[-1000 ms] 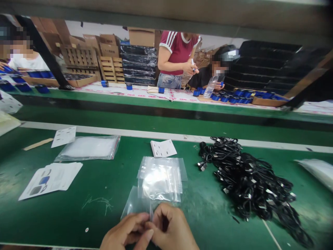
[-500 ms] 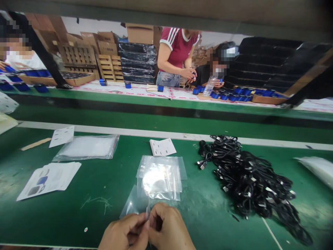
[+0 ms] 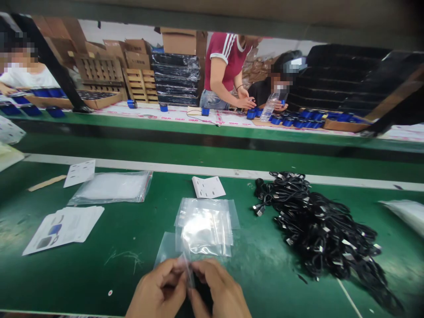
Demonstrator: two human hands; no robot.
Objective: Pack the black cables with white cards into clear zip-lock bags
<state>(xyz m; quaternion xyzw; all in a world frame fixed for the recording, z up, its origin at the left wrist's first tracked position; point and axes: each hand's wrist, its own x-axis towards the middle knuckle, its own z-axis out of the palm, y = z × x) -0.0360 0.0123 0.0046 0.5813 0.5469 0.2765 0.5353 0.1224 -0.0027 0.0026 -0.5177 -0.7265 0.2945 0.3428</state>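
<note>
At the bottom centre, my left hand pinches a clear plastic bag between thumb and fingers. My right hand is closed on the same bag from the other side, its thumb and fingers slightly bent round the edge. Just beyond both hands lies a stack of clear plastic bags with bright glare on it. A small stack of folded white leaflets sits behind those bags.
Black cables are heaped at the right. At the left lie printed sheets, a filled plastic bag and a flat tan strip. People work with blue items at a bench across.
Both hands have shifted their grip on the bag, and more of it shows between them. Across the bench, the person in red has leaned right, hands lower near the blue items.
</note>
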